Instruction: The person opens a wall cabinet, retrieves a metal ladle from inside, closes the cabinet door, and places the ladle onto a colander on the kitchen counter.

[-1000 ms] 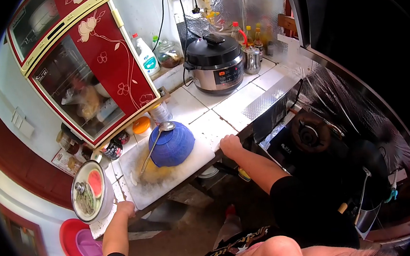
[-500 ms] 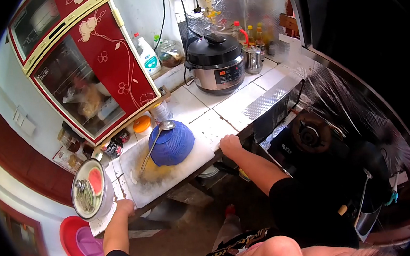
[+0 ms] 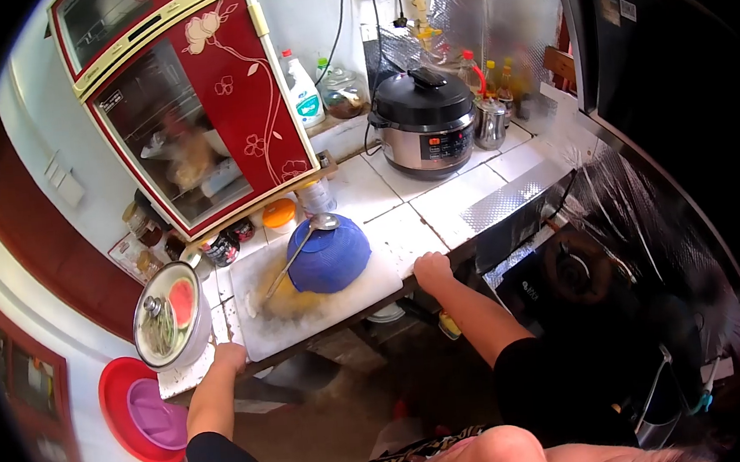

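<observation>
My left hand (image 3: 231,357) is closed at the counter's front edge (image 3: 343,327), near the left corner of a white cutting board (image 3: 260,333); its fingers are mostly hidden. Right of the board, my right hand (image 3: 432,271) has its fingers curled over the same edge. On the stained board a blue colander (image 3: 329,265) lies upside down. A metal ladle (image 3: 297,255) leans across it, its bowl on top and its handle end down on the board. Beside my left hand stands a basin (image 3: 199,334) under a glass lid, with a watermelon slice (image 3: 183,302) and green stalks showing.
A pressure cooker (image 3: 425,129) stands at the back, with a metal pot (image 3: 490,125) and bottles beside it. The red cabinet (image 3: 241,110) overhangs jars at the back left. A gas stove (image 3: 577,266) is lower right. Red and purple basins (image 3: 115,420) are below left.
The camera view has shifted, so the counter and cabinet appear further right. Both hands stay at the counter's edge, and the colander, ladle and lidded basin keep their places.
</observation>
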`<state>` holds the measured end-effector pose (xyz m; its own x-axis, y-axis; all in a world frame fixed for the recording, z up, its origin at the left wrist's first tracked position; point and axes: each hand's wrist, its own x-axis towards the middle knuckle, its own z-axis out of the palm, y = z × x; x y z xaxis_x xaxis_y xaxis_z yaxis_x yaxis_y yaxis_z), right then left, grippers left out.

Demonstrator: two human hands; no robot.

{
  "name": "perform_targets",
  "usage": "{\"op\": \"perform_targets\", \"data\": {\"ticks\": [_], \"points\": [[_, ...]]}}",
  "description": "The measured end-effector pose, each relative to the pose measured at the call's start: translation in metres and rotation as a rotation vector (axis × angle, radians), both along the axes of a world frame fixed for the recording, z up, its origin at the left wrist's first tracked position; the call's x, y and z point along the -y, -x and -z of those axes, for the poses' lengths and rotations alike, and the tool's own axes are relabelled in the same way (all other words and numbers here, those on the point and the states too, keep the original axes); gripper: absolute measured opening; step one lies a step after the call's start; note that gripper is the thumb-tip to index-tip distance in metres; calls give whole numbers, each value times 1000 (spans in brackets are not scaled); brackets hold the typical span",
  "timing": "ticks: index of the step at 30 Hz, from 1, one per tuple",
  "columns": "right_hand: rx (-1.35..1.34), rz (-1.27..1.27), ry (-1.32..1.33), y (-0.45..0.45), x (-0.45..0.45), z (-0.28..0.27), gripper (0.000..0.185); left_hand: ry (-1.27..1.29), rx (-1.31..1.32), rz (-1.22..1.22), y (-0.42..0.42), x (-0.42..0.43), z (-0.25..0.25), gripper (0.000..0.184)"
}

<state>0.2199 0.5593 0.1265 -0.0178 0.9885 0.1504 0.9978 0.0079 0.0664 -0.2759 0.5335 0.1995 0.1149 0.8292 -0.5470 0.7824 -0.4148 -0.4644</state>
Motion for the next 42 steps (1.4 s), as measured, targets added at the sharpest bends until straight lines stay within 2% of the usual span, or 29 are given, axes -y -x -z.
{"op": "perform_targets", "data": {"ticks": [4,6,14,18,24,28,30,33,36,38,40,42], "points": [[2,-29,-45,-3,4,-4,11,-46,23,-12,0,5,-1,17],[2,-55,2,-4,3,-6,12,-53,43,-3,8,1,10,17],[9,-188,132,-15,8,-22,15,-54,94,42,5,7,-6,17],[-21,-119,282,-11,-5,-19,20,24,122,28,10,-1,-6,17],[-16,-10,342,-1,-8,-27,20,73,122,41,14,-9,-1,21],[-43,-27,460,1,-8,-56,22,89,137,35,13,-7,-8,22],[-16,-57,604,-2,-17,-70,22,88,126,40,17,-10,-5,23],[-100,-130,416,-18,-48,-89,21,119,169,3,15,-7,-13,22],[-145,-127,239,-20,-83,-152,22,122,172,12,18,-8,-8,21],[-25,-93,130,-30,-120,-179,20,100,180,21,20,-8,-6,21],[-28,-118,-51,-37,-150,-205,18,106,185,-12,20,-8,-7,20],[-215,-130,-260,-52,-194,-213,17,99,195,-41,20,-7,-5,19]]}}
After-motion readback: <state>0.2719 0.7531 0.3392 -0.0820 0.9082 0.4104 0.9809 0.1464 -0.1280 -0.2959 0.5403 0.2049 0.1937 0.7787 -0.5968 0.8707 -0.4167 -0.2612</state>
